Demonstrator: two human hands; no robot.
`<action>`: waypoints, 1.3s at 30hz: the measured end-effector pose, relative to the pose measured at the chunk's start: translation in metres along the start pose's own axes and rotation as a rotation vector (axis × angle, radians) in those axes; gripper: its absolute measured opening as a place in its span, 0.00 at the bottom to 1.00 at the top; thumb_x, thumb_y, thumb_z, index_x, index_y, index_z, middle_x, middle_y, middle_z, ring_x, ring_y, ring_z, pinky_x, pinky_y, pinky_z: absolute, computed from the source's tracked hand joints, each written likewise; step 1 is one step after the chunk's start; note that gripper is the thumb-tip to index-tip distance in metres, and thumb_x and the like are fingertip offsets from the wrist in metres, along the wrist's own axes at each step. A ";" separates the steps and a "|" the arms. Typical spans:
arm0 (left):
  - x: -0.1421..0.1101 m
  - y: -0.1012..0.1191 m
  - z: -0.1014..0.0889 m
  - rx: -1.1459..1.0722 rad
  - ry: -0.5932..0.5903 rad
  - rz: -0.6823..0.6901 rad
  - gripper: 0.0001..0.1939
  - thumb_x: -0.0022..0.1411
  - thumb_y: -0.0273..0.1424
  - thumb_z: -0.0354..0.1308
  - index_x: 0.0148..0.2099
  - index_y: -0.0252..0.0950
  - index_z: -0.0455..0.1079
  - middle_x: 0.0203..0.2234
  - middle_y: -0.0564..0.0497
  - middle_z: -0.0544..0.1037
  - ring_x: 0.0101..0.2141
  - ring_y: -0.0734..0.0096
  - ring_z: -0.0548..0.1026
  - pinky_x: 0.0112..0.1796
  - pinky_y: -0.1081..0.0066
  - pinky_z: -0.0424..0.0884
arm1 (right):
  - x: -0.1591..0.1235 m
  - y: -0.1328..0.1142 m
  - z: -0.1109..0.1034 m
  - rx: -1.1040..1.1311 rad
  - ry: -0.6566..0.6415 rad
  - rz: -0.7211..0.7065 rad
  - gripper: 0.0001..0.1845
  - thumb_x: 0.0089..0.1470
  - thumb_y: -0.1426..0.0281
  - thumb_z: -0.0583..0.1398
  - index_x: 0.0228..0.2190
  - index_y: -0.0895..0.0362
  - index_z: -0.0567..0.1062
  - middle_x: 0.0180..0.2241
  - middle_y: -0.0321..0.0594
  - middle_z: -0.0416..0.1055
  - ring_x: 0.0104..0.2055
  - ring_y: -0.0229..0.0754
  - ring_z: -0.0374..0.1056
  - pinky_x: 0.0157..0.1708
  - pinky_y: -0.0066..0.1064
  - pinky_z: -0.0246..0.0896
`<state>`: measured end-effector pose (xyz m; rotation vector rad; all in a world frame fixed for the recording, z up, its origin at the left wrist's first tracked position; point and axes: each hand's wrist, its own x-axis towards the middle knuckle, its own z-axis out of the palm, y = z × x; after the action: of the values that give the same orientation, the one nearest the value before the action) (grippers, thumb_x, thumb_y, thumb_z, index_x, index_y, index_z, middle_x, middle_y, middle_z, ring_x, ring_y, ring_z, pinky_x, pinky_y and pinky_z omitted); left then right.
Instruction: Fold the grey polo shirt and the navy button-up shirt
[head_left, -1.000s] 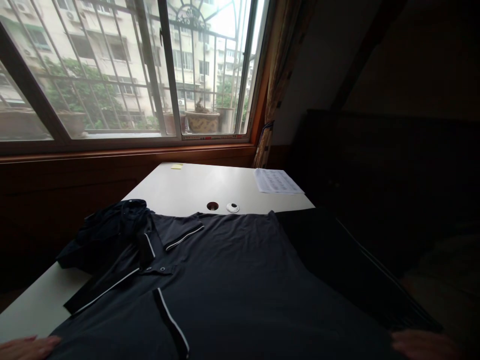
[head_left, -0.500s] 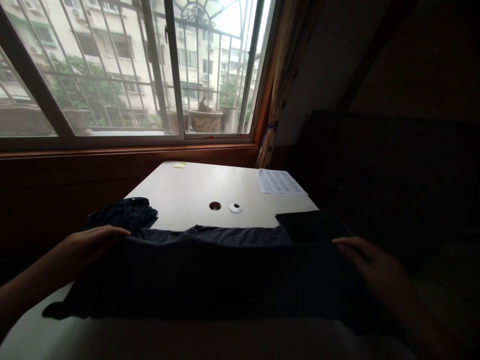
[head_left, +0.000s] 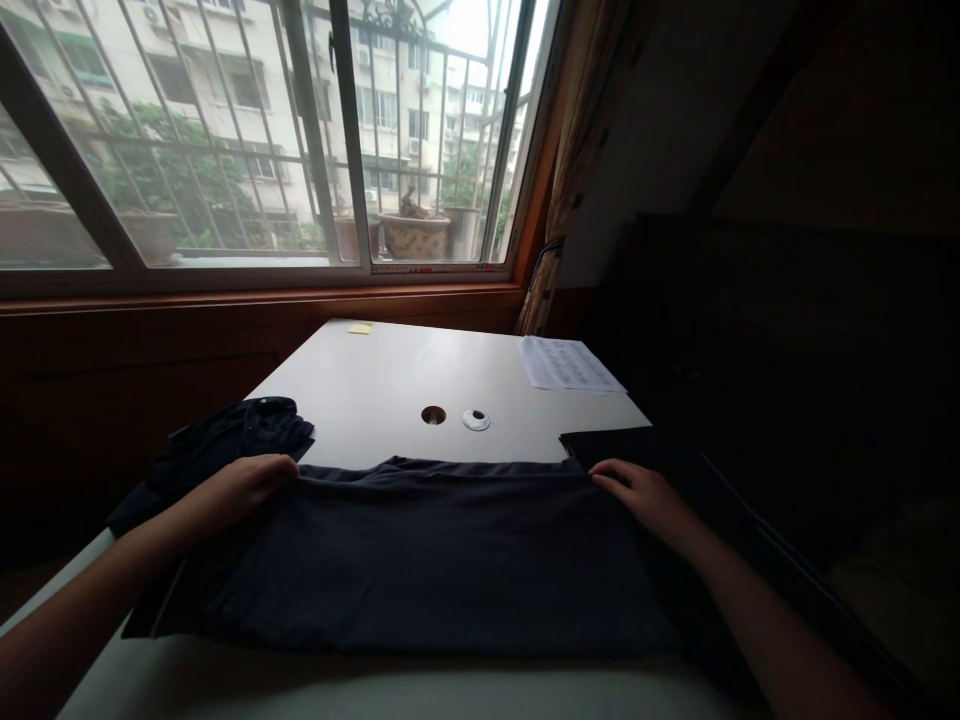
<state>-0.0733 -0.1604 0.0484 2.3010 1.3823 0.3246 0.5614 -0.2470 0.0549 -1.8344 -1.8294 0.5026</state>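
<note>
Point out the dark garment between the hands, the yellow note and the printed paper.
Dark garment (head_left: 450,560), head view: middle of the cloth.
Yellow note (head_left: 361,328), head view: middle of its face.
Printed paper (head_left: 571,365), head view: middle of the sheet.

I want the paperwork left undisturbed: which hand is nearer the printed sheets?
Right. The right hand is on the near side of the printed sheets, on the right part of the dark garment; the left hand, on the garment's left part, is farther away, to their left.

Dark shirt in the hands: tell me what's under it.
Under the shirt is the white table, seen in front of and beyond it; the covered part, and anything lying there, cannot be seen.
</note>
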 end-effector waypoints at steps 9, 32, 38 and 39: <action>-0.006 0.000 0.000 -0.065 -0.043 -0.088 0.21 0.60 0.46 0.53 0.47 0.39 0.76 0.44 0.46 0.82 0.45 0.55 0.79 0.48 0.66 0.73 | 0.020 -0.024 0.006 -0.228 -0.154 -0.104 0.12 0.57 0.64 0.58 0.35 0.55 0.79 0.39 0.44 0.77 0.42 0.49 0.73 0.44 0.37 0.65; -0.031 0.018 0.006 0.116 0.094 -0.319 0.15 0.68 0.41 0.45 0.48 0.44 0.70 0.46 0.50 0.78 0.45 0.60 0.77 0.45 0.67 0.69 | 0.116 -0.222 0.174 0.115 -0.677 -0.563 0.13 0.55 0.60 0.65 0.40 0.54 0.77 0.41 0.40 0.74 0.46 0.45 0.68 0.45 0.34 0.64; -0.015 0.021 -0.003 0.241 0.103 -0.335 0.15 0.68 0.39 0.44 0.49 0.45 0.69 0.48 0.51 0.77 0.44 0.59 0.77 0.41 0.67 0.68 | 0.120 -0.220 0.180 0.140 -0.588 -0.414 0.16 0.55 0.65 0.66 0.45 0.54 0.73 0.43 0.40 0.75 0.42 0.42 0.72 0.41 0.31 0.65; -0.011 0.021 -0.001 0.272 0.085 -0.354 0.15 0.68 0.38 0.44 0.48 0.45 0.70 0.48 0.51 0.77 0.44 0.58 0.77 0.39 0.66 0.68 | 0.119 -0.220 0.184 0.133 -0.566 -0.403 0.17 0.55 0.66 0.66 0.46 0.53 0.73 0.43 0.40 0.75 0.43 0.43 0.72 0.42 0.31 0.65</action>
<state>-0.0624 -0.1779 0.0599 2.2067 1.9434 0.1297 0.2795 -0.1176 0.0448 -1.2566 -2.3844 1.0312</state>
